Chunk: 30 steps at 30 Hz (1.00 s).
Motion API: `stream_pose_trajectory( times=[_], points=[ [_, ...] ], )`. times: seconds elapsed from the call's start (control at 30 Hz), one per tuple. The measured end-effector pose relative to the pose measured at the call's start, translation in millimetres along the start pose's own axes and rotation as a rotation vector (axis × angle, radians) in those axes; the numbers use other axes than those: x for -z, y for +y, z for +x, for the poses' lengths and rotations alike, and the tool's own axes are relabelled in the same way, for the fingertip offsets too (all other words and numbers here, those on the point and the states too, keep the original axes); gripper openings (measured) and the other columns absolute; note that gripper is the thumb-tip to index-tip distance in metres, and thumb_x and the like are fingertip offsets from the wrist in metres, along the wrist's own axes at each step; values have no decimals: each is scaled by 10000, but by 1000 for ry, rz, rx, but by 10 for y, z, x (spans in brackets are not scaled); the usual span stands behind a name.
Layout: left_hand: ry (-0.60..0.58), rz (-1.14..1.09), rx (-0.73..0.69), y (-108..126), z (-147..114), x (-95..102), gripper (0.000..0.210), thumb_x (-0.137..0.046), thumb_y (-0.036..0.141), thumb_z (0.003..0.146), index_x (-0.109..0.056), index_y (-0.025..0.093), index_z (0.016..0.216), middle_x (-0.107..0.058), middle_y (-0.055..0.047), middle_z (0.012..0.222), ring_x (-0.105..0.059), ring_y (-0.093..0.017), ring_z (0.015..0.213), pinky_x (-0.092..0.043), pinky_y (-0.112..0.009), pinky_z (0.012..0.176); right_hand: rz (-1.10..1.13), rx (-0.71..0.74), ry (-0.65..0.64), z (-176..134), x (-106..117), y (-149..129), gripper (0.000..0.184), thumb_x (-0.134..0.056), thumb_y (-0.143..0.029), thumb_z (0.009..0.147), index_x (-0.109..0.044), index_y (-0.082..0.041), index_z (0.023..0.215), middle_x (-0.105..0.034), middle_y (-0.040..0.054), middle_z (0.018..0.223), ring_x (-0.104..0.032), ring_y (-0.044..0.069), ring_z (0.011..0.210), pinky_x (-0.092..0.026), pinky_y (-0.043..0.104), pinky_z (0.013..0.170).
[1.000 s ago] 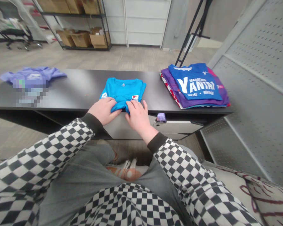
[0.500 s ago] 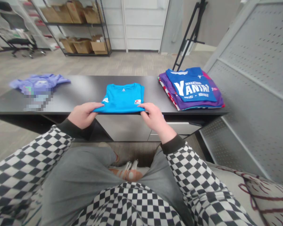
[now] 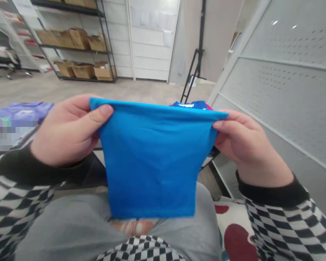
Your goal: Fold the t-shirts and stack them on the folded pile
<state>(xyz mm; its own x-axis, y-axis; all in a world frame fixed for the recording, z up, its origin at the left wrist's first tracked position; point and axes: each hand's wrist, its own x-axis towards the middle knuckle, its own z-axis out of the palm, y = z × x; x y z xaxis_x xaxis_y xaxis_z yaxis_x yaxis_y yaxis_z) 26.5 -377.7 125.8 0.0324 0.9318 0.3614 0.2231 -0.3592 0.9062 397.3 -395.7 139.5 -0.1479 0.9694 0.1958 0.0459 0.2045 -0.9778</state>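
Note:
A bright blue folded T-shirt (image 3: 154, 159) hangs in the air before me, its plain side facing me. My left hand (image 3: 70, 127) pinches its upper left corner, the thumb on the near side. At the upper right corner my right hand (image 3: 239, 136) grips it the same way, so the top edge is stretched between them. The shirt's lower end hangs over my lap and hides much of the table. Behind its right part, the top of a blue printed shirt (image 3: 195, 105) on the stack shows.
A crumpled lavender shirt (image 3: 27, 112) lies on the dark table at the left, partly blurred out. Beyond stands a metal shelf (image 3: 70, 49) with cardboard boxes. A black stand (image 3: 197, 61) is farther back, and a perforated grey panel (image 3: 282, 87) rises at the right.
Both hands have lifted the folded T-shirt off the table and brought it up towards me; its logos no longer show. The view has tilted upward.

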Motion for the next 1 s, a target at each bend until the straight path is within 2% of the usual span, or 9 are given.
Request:
stream_pose_trajectory(
  times=[0.13, 0.23, 0.37, 0.47, 0.6, 0.67, 0.77, 0.9, 1.0],
  points=[
    [-263, -283, 230, -211, 13, -334, 505, -1011, 642, 789, -731, 230, 866, -657, -2, 690, -602, -171, 575, -566, -295, 518, 46, -207, -68, -171, 321, 154, 207, -895, -365, 841, -750, -229, 897, -717, 3, 742, -679, 172, 617, -624, 304, 580],
    [-350, -301, 208, -319, 314, -576, 550, -1010, 683, 804, -760, 205, 915, -700, -20, 740, -657, -179, 617, -609, -292, 547, 4, -229, -61, -3, 606, 174, 215, -882, -345, 850, -707, -221, 857, -721, -1, 731, -687, 167, 618, -638, 301, 586],
    [-282, -152, -133, 50, 1133, -842, 453, -843, 588, 1042, -778, 146, 1112, -765, -34, 896, -787, -216, 796, -698, -368, 744, -162, 36, 122, 664, 971, -351, 238, -704, -147, 1003, -601, -183, 792, -680, -51, 682, -693, 86, 653, -587, 226, 674],
    [-224, -49, -432, 573, 1877, -1034, 374, -682, 439, 1173, -743, 93, 1302, -773, 29, 1010, -832, -237, 1044, -665, -426, 906, -311, 258, 252, 1304, 1269, -946, 377, -351, -159, 1060, -454, -140, 698, -761, -18, 815, -786, 108, 1026, -510, 336, 809],
    [-106, 69, -624, 849, 2615, -1408, 364, -673, 455, 1161, -738, 103, 1224, -834, 40, 1169, -814, -239, 1179, -623, -344, 890, -402, 353, 348, 1873, 1683, -1277, 399, -395, -237, 1004, -392, -123, 622, -819, 35, 1027, -755, 211, 1257, -520, 373, 861],
    [-146, 102, -616, 635, 2737, -1691, 419, -655, 497, 1147, -771, 95, 1167, -853, 6, 1172, -810, -199, 1129, -605, -307, 885, -411, 291, 382, 1941, 1870, -1088, 363, -490, -226, 1046, -567, -92, 718, -836, 88, 1157, -770, 199, 1264, -559, 334, 923],
    [-185, 174, -549, -53, 2565, -2211, 254, -743, 349, 1066, -846, 117, 1052, -862, -40, 983, -817, -195, 943, -628, -304, 855, -462, 133, 480, 1806, 2138, -404, 37, -740, -148, 993, -765, -126, 976, -863, 122, 1191, -795, 225, 1167, -672, 405, 998],
    [-377, 429, -597, -1110, 1847, -2795, 178, -768, 236, 1062, -914, 191, 1152, -882, -97, 1164, -836, -292, 1114, -657, -413, 1039, -639, -176, 422, 1322, 2445, 775, 163, -727, -176, 964, -865, -137, 1043, -870, 145, 1159, -781, 271, 1167, -636, 522, 1142],
    [-476, 589, -706, -1608, 1294, -3012, 244, -714, 252, 1115, -907, 251, 1265, -858, -106, 1306, -816, -303, 1225, -678, -404, 1024, -692, -305, 283, 926, 2592, 1428, 203, -759, -192, 898, -896, -138, 1038, -884, 145, 1168, -803, 271, 1097, -614, 449, 1163]
  ],
)
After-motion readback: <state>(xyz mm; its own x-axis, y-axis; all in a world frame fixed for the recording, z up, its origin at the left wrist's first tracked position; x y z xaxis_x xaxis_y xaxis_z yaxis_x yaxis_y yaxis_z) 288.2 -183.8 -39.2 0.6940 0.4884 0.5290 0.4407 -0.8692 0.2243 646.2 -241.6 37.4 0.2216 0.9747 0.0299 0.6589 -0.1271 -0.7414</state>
